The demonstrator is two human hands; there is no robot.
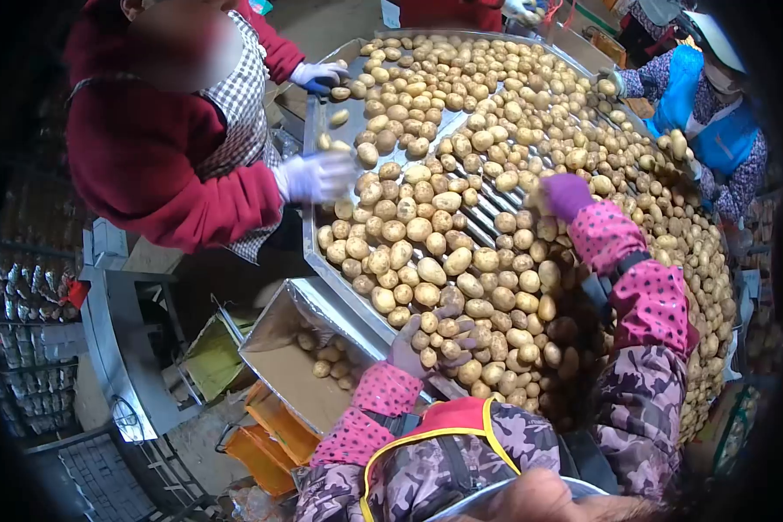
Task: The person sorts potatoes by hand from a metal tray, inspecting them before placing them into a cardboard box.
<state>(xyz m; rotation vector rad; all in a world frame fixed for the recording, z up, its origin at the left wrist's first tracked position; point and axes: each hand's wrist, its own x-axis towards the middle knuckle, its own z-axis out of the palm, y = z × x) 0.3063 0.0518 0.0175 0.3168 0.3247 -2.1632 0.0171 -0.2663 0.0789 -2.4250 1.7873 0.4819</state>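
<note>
My left hand [406,351], in a purple-grey glove, is at the near edge of the metal sorting table [322,274]. Its fingers curl around several small potatoes [438,335] cupped in the palm. Farther up and to the right, my right hand [567,197] in a purple glove reaches over the heap of potatoes [496,287]. Its fingers are bent down among them, and whatever they grip is hidden. Metal rollers [481,222] show between the potatoes left of that hand.
Across the left side a co-worker in a red top [161,165] has gloved hands at the table. Another person with blue sleeve covers [677,87] works at the far right. A lined box holding potatoes [278,383] and orange crates [261,457] stand below the table's left edge.
</note>
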